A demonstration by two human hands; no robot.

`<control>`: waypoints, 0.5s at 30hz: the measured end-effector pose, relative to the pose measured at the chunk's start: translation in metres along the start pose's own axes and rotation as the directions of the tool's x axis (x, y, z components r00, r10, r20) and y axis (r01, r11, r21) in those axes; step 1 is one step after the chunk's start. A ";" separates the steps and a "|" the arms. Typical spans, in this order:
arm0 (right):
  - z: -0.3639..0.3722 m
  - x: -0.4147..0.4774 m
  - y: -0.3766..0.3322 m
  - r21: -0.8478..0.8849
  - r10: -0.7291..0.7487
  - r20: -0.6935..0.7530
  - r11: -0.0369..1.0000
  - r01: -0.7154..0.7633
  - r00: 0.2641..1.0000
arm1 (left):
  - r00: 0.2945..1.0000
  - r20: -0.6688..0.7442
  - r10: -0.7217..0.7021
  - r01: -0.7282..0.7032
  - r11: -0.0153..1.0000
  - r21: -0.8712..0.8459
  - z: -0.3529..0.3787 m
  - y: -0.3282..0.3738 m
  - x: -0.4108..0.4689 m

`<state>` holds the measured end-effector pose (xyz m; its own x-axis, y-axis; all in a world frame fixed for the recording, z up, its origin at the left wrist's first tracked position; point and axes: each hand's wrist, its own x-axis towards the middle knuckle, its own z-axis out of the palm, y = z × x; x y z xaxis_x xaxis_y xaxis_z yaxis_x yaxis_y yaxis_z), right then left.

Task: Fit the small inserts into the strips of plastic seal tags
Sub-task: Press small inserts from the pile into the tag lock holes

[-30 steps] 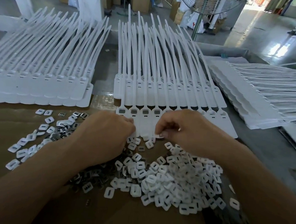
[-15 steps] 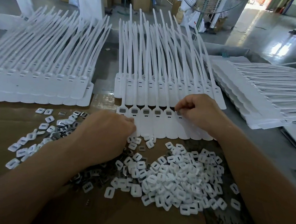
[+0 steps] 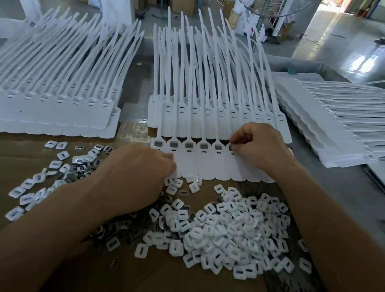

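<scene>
A strip of white plastic seal tags (image 3: pixel 205 166) lies flat in front of me, several of its sockets filled with grey metal inserts. My right hand (image 3: pixel 260 146) hovers over the strip's right part, its thumb and forefinger pinching a small insert (image 3: pixel 231 147) at a tag socket. My left hand (image 3: pixel 137 175) rests knuckles-up at the strip's lower left corner, fingers curled; what it holds is hidden. A heap of white caps (image 3: pixel 232 234) lies near me, with dark metal inserts (image 3: pixel 117 230) beside it.
Stacks of tag strips stand at the left (image 3: pixel 49 108), behind the working strip (image 3: pixel 214 105) and at the right (image 3: pixel 329 126). Loose caps and inserts (image 3: pixel 50 174) are scattered on the brown cardboard (image 3: pixel 173 285). A fan and boxes stand on the floor beyond.
My right hand rose from the cap heap to the strip and has settled on a socket one place further along. My left hand stayed at the strip's corner.
</scene>
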<state>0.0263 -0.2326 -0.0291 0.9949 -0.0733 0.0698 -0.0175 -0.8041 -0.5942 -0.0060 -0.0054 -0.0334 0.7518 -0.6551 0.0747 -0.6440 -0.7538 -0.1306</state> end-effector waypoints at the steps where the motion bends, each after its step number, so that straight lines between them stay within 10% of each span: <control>1: 0.000 0.000 0.001 0.007 -0.001 -0.001 1.000 0.001 1.000 | 1.000 -0.002 0.001 -0.001 1.000 0.002 0.000 0.000 0.001; 15: -0.008 -0.004 -0.002 0.009 -0.023 0.018 1.000 0.023 1.000 | 1.000 -0.023 0.005 -0.005 1.000 -0.004 0.001 0.003 0.006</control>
<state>0.0220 -0.2359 -0.0216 0.9967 -0.0437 0.0690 0.0064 -0.8004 -0.5994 -0.0033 -0.0110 -0.0341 0.7453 -0.6597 0.0963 -0.6482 -0.7508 -0.1268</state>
